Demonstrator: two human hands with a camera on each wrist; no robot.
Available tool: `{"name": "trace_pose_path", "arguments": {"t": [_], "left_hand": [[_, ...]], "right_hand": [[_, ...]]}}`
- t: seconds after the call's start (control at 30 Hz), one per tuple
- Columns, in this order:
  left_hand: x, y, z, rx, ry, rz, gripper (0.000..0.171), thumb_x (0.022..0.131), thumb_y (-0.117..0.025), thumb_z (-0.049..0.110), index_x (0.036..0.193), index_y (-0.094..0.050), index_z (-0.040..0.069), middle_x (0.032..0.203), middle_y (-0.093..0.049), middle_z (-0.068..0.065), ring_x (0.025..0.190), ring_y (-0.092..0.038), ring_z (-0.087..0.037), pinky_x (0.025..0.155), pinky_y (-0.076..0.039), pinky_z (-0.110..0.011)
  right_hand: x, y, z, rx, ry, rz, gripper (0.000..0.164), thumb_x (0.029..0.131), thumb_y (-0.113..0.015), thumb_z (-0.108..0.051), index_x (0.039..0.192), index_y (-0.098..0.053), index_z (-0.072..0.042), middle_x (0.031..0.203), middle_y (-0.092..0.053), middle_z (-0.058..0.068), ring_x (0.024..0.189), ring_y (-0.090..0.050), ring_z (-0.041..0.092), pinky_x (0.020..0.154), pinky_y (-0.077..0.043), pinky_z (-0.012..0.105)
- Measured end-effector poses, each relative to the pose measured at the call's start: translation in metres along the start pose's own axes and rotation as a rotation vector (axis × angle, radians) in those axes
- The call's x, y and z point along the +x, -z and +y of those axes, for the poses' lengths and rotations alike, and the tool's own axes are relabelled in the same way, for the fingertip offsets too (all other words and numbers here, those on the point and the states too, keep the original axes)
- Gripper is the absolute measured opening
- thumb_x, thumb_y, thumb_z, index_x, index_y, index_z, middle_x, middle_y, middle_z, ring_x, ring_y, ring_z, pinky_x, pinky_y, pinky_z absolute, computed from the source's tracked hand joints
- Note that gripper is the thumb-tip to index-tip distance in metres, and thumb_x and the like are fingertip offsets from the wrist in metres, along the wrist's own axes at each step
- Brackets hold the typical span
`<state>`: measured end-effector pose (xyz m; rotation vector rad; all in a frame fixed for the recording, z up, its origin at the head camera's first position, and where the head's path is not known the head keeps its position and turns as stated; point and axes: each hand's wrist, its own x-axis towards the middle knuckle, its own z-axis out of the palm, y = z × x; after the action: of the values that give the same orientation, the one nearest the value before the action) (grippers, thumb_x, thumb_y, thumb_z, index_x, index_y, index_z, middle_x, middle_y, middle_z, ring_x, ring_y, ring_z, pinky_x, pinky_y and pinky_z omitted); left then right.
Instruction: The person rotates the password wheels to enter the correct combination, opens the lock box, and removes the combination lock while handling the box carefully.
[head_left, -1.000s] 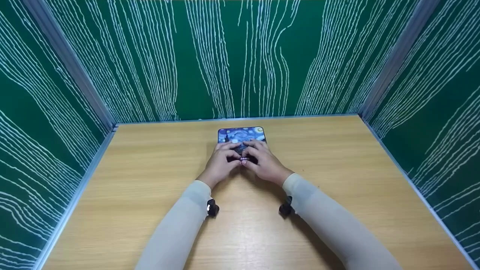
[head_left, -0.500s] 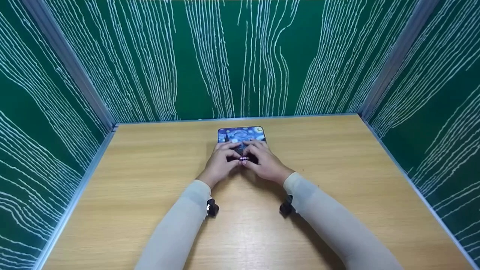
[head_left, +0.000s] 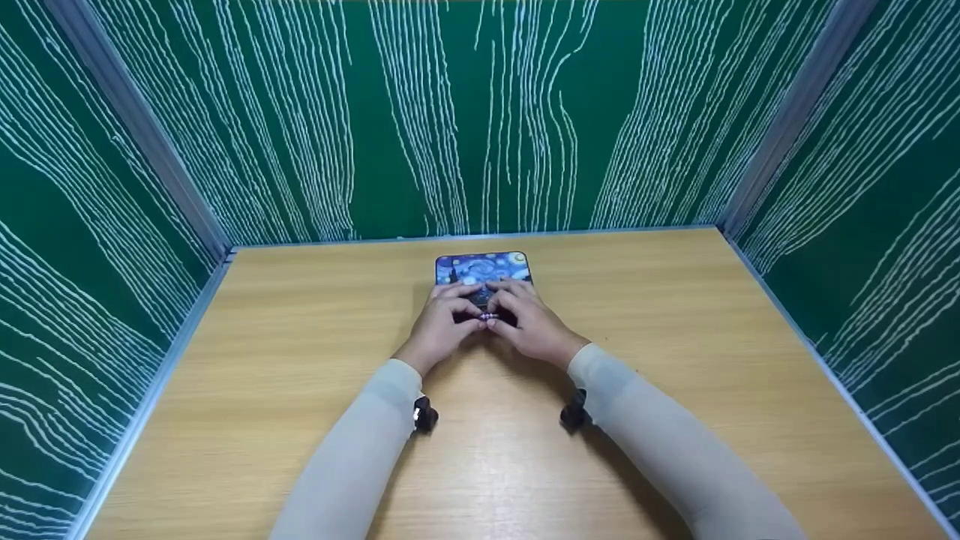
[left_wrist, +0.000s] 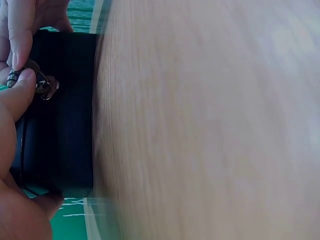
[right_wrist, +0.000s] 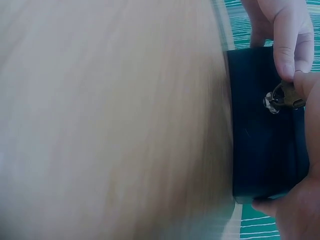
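Observation:
A dark box [head_left: 484, 268] with a swirling blue, starry-night picture on its lid stands at the back middle of the table. On its near side hangs a small brass-coloured combination padlock [right_wrist: 290, 98], its shackle through a metal hasp [left_wrist: 51, 88]. My left hand [head_left: 441, 330] pinches one end of the padlock between thumb and forefinger. From the other side, my right hand [head_left: 534, 328] pinches it the same way. The other fingers of both hands lie against the box's sides and lid. The dial digits are too small to read.
The wooden table [head_left: 480, 450] spreads in front of the box and to both sides. Green panels [head_left: 405, 150] with white wavy lines stand behind and at the left and right, joined by metal posts [head_left: 780, 135].
My right thumb has shifted very slightly at the padlock. The box and my left hand look to be in the same place.

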<state>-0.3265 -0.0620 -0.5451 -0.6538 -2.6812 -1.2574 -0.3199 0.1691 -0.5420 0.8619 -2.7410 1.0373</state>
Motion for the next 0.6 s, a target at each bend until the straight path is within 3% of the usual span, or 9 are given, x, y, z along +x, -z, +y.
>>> {"name": "trace_pose_path", "arguments": {"t": [0.6], "left_hand": [[-0.0003, 0.0002, 0.0011, -0.016, 0.039, -0.009, 0.008, 0.1, -0.089, 0.021, 0.106, -0.09, 0.016, 0.169, -0.063, 0.006, 0.164, -0.042, -0.029, 0.141, -0.031, -0.05]], "right_hand": [[-0.0005, -0.0012, 0.0034, 0.012, -0.02, -0.014, 0.018, 0.113, -0.071, -0.033, 0.126, -0.068, -0.02, 0.182, -0.045, 0.004, 0.174, -0.027, 0.04, 0.141, -0.024, 0.07]]}}
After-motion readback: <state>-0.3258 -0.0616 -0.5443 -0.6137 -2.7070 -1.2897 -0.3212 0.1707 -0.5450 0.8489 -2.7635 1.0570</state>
